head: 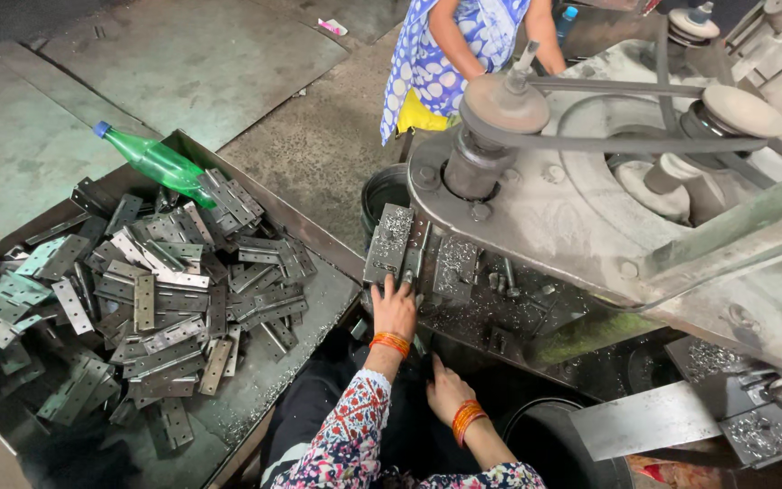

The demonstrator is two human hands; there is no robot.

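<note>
Left hand (395, 308) pressed flat with open fingers on a grey metal plate (389, 243), right hand (446, 391) lower, fingers loosely open, empty, hinge pile (151, 290) in tray at left

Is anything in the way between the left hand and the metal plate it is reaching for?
Nothing visible is. The left hand already has its fingertips on the metal plate on the machine bed. The right hand sits lower down, apart from it.
</note>
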